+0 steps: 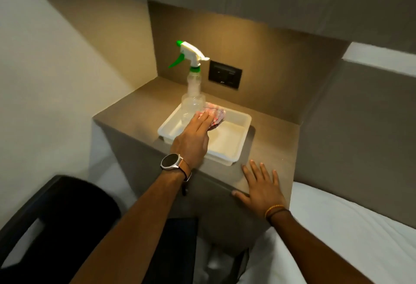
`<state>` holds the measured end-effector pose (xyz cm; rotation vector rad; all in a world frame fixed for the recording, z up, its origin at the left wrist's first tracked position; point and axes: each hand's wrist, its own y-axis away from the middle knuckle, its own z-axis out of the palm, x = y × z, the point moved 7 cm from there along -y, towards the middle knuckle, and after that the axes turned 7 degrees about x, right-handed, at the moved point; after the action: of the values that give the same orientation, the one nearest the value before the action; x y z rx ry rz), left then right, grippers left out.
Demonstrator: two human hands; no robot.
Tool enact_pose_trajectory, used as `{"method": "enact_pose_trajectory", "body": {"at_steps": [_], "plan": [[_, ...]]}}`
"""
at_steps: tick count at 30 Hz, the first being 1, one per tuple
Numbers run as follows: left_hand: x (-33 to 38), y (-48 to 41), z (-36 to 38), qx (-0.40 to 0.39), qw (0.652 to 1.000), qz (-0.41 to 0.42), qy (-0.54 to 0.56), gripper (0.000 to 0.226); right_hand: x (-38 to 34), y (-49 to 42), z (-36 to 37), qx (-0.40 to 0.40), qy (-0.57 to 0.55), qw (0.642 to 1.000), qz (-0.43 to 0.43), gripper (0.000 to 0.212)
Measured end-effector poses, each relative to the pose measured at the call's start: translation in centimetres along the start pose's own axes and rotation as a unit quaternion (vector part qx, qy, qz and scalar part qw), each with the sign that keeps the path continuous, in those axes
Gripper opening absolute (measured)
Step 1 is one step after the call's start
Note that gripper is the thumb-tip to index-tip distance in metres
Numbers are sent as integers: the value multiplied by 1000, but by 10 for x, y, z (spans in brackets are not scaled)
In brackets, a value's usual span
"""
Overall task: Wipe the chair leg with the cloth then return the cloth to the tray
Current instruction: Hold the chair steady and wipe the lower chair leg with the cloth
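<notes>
A white plastic tray [238, 146] sits on the brown bedside table [276, 139]. In its far part lies a crumpled pink patterned cloth [217, 112]. My left hand [193, 139], with a watch on the wrist, reaches into the tray and its fingers rest on the cloth; whether they grip it I cannot tell. My right hand [261, 187] lies flat and spread on the table's near edge, holding nothing. A dark chair [58, 225] is at the lower left; its legs are out of view.
A clear spray bottle [191, 94] with a white and green trigger stands in the tray's far left corner, just beside my left hand. A black wall socket [225, 77] is behind it. A white bed [351, 234] lies at the right.
</notes>
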<state>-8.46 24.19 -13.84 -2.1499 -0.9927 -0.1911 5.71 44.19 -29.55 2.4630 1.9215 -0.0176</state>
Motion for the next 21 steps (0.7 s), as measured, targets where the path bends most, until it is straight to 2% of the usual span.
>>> {"method": "enact_pose_trajectory", "body": {"at_steps": [4,6,9,12,15,18,21], "plan": [[-41,88,-47,53,998,-8,-19,64,-6,7,-9,12,-8,1000,12,104],[-75,148,-67,53,996,-63,-37,67,-24,17,-9,13,-12,1000,0,106],[-129,252,-95,49,980,-190,-42,69,-80,42,-1,31,-14,997,-65,99],[-175,366,-116,47,937,-342,-52,62,-155,73,27,12,-40,989,-144,94],[-197,478,-126,39,880,-473,-11,54,-226,109,74,-47,-40,972,-227,91],[-189,581,-122,103,837,-530,91,45,-286,151,136,-113,-40,944,-308,90],[-168,671,-99,148,782,-602,68,60,-324,191,201,-158,-16,910,-382,88]]}}
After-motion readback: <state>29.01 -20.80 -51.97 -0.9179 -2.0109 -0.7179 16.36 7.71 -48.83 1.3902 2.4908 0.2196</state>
